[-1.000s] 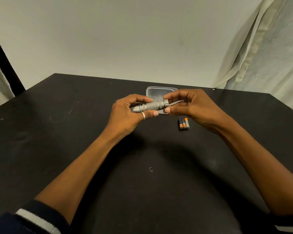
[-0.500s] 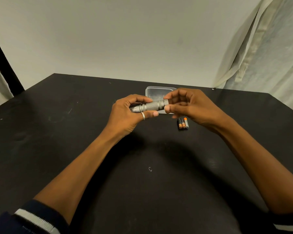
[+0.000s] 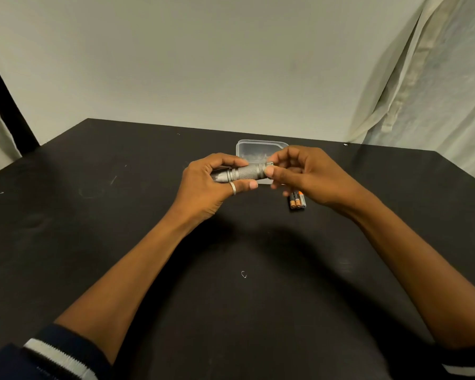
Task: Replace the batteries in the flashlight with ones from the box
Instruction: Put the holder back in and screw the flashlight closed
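Note:
A small grey metal flashlight (image 3: 244, 172) lies level between my hands above the black table (image 3: 93, 215). My left hand (image 3: 206, 187), a ring on one finger, wraps the flashlight's head end. My right hand (image 3: 305, 175) pinches the tail end between thumb and fingers. Behind the flashlight a clear plastic box (image 3: 258, 149) rests on the table, partly hidden by my fingers; its contents cannot be made out. Three small batteries (image 3: 297, 202) with orange ends lie side by side on the table under my right hand.
A pale wall rises behind the table's far edge. Light curtains (image 3: 436, 91) hang at the right, and a dark post (image 3: 3, 105) stands at the left. A tiny bent bit of wire (image 3: 243, 274) lies on the table between my forearms.
My right fingers have shifted slightly around the flashlight's tail end. The flashlight, my left hand, the batteries and the box stay where they were.

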